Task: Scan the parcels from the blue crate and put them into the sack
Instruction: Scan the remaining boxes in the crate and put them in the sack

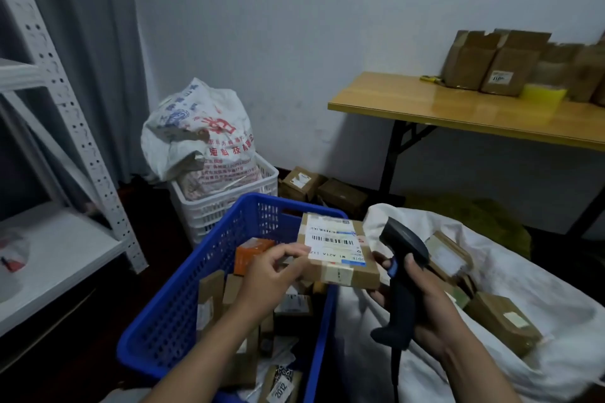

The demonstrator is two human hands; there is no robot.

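Blue crate (183, 298) (cartons (209, 296) inside); white basket (226, 211) behind.

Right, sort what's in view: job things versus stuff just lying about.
Job: blue crate, labelled parcel in left hand, scanner in right hand, sack.
Lying about: white crate with printed bag, table with cartons, shelving, boxes on floor.

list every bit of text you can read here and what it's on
"2012": tag in the blue crate.
"M1 A21A": label on the parcel the left hand holds; remaining print too small.
Red characters on the printed bag behind the crate: blurred.
The sticker on a box on the table: unreadable.
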